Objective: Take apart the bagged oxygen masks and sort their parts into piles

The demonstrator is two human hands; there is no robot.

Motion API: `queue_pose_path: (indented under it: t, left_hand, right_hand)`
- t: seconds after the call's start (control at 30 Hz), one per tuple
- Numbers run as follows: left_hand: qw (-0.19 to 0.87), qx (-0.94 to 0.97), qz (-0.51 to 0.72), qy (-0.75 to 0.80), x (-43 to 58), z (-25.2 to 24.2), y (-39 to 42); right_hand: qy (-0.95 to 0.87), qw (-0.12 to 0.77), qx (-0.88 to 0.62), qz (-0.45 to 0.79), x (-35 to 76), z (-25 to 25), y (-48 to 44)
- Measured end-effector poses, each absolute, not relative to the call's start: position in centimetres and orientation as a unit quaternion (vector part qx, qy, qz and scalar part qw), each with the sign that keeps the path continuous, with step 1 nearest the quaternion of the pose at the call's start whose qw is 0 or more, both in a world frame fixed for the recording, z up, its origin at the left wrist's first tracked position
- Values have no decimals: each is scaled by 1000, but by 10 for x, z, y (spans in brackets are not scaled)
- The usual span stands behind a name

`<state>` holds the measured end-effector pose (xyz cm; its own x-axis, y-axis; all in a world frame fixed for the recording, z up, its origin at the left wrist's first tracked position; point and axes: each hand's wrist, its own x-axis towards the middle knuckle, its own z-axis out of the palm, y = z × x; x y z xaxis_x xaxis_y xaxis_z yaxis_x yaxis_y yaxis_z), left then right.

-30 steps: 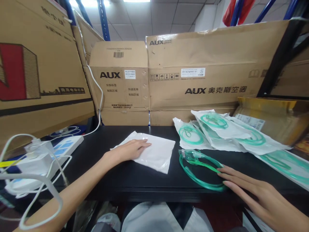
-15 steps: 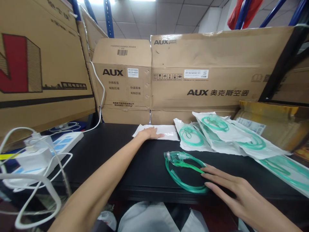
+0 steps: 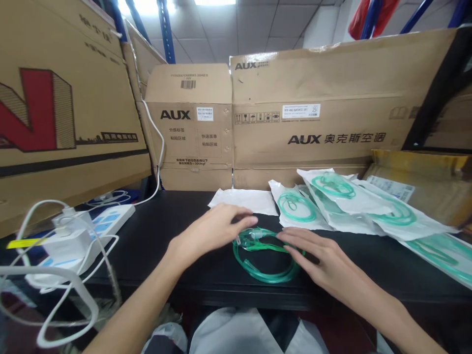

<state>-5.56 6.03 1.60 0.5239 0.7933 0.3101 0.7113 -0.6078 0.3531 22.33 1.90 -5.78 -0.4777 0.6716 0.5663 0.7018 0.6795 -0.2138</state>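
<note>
A coil of green tubing (image 3: 271, 279) with a clear plastic oxygen mask (image 3: 249, 236) lies on the black tabletop (image 3: 165, 221) in front of me. My left hand (image 3: 216, 226) is over the mask's left edge, thumb and fingers apart, holding nothing; whether it touches the mask I cannot tell. On the coil's right side rest the stretched fingers of my right hand (image 3: 313, 248), touching the tubing without wrapping round it. Behind my left hand a white pouch (image 3: 254, 199) lies flat near the cardboard.
Several clear-fronted pouches (image 3: 298, 206) of green tubing overlap at the right. A white power strip (image 3: 112, 219) with plugs and loose cables stands at the left. Cardboard panels (image 3: 199, 147) line the back, and a brown-taped parcel (image 3: 438, 182) sits at the far right.
My left hand has drawn back from the white pouch toward the mask. The tubing coil and my right hand have shifted left, farther from the table's front edge.
</note>
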Motion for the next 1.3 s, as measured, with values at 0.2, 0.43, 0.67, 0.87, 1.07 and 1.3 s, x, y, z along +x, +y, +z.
queue_pose_path:
  t: [0.2,0.43,0.67,0.87,1.07,1.3]
  left_hand:
    - [144,844,194,478,-68,-14,56]
    - [206,860,195,425,-67,-11,55]
    - [220,853,206,426,-47,-18,54]
    - [265,842,177,436,-46,-11,52]
    - [317,804,196,464,-44,-9,53]
    - [369,806,175,428,-41,-14,57]
  right_hand:
    - [-858,273,-433,-49,187,-40,33]
    - [-862,261,-431,58,176,-47,28]
    - [-859,265,-436,35,178,-63,28]
    - [-860,260,-438,-8,179,-66,24]
    - [-860,272,-428,-61,182,-72,22]
    - [-876,284,-385,-65,183,-72,21]
